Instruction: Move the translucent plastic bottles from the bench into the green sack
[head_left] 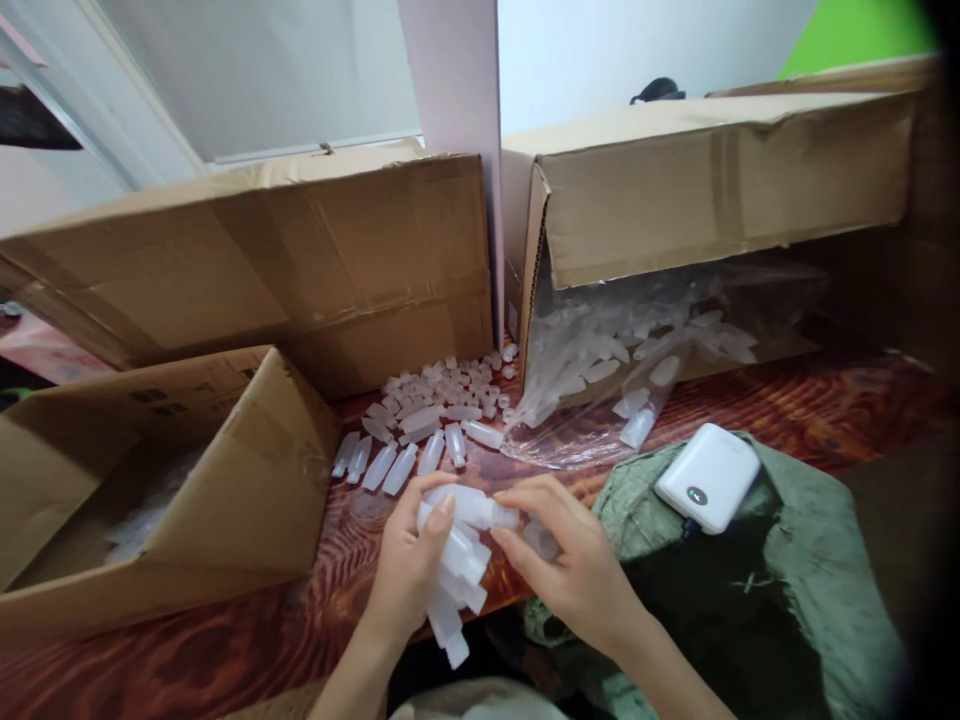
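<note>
A fanned bunch of translucent white plastic bottles [453, 563] is gripped in the left hand [412, 555] above the table's near edge, while a small translucent plastic cap [505, 516] is pinched at one bottle's neck by the bent right hand [571, 552]. Beyond, the reddish-brown wooden table [360, 535] is crowded by loose white plastic caps [457, 380] and brown cardboard boxes [247, 480].

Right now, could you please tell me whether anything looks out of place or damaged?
The clear plastic bag holding translucent white plastic bottles sags out of the open brown cardboard box at right onto the red-brown wooden table, looking untidy. The frayed green fabric under the white rounded power bank looks worn.
</note>
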